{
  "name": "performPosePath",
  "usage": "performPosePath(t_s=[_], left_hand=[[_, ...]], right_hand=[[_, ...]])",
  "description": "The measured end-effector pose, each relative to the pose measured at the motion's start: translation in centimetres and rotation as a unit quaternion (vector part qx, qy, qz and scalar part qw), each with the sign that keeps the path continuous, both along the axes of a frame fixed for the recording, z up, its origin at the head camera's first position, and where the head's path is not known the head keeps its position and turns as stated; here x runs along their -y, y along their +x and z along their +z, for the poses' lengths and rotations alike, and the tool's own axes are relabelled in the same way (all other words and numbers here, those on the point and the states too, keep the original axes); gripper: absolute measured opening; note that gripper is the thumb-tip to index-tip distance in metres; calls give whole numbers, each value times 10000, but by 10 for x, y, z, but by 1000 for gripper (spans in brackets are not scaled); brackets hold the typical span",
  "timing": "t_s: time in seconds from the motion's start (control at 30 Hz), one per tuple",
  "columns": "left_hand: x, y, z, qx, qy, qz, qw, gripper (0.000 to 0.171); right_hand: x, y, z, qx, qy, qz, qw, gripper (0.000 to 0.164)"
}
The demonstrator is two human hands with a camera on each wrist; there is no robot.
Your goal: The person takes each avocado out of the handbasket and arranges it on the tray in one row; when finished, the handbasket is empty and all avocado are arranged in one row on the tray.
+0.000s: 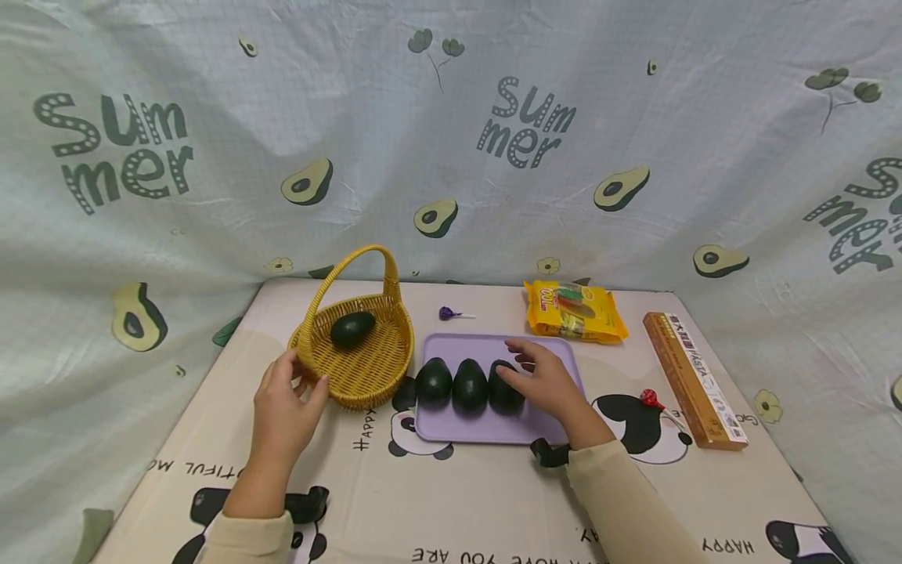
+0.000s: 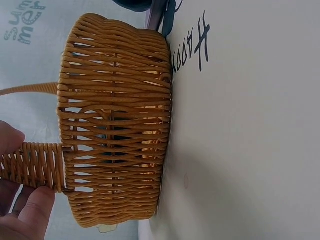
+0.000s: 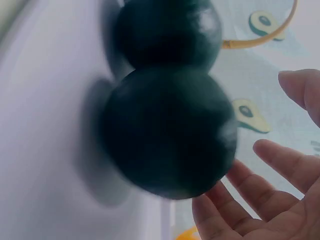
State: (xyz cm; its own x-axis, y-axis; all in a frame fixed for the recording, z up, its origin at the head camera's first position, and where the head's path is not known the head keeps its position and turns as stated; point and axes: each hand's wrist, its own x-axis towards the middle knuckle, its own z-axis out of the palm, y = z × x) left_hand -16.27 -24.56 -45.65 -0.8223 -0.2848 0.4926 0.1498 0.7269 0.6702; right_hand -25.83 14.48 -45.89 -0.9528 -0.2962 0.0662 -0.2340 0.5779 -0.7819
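My left hand [image 1: 287, 407] pinches the near foot of the handle of a yellow woven basket [image 1: 366, 384]; thumb and fingers lie on either side of the handle [image 2: 35, 165] in the left wrist view. One dark green avocado [image 1: 352, 330] lies inside the basket. Three more sit in a row on a lilac tray [image 1: 451, 432]. Over the tray's right side, my right hand [image 1: 546, 384] reaches with spread fingers around the rightmost avocado [image 1: 505, 395]. In the right wrist view, its fingertips are right at that avocado [image 3: 170, 132], with the thumb held away.
Behind the tray are a purple lollipop [image 1: 451, 314] and a yellow snack bag [image 1: 574, 312]. To the right lie a red lollipop [image 1: 651, 398] and a long pasta box [image 1: 694, 380]. A printed curtain [image 1: 451, 141] hangs along the table's back edge.
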Motion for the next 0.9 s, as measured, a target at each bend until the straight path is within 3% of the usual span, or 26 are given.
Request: performPosePath(t_s=[0.23,0.67,0.9], left_hand=[[-1,0,0,-7,0,11,10000,56],[0,0,0,25,43,-4,10000,55],[0,-1,0,51,25,-5,10000,55]], right_hand=[[12,0,18,-135,-190,130,9996,59],[39,-6,43,-732,-367,886,9927,55],[54,-12,51,-709,-217,993,9923,56]])
